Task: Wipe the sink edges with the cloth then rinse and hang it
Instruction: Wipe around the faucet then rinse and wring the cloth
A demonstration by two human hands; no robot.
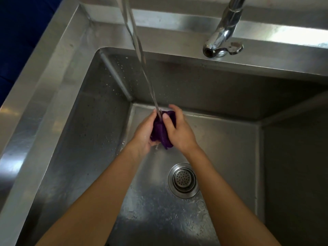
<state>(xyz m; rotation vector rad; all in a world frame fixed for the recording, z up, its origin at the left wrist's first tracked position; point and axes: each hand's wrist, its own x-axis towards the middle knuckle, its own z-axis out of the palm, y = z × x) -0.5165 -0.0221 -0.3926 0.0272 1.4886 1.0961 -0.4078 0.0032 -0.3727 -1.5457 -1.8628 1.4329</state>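
Note:
A bunched dark purple cloth [161, 130] sits between my two hands, low inside the steel sink [58, 71]. My left hand [143, 134] cups and grips it from the left, and my right hand [179, 129] grips it from the right with the thumb pressed on top. A stream of water [140, 55] falls from above and lands on the top of the cloth. Water drips from the cloth's lower end.
The chrome tap base and handle [222, 39] stand on the back ledge at the upper right. A round strainer drain [184, 180] lies in the wet basin floor under my right forearm. A dark blue surface [21, 23] borders the sink's left rim.

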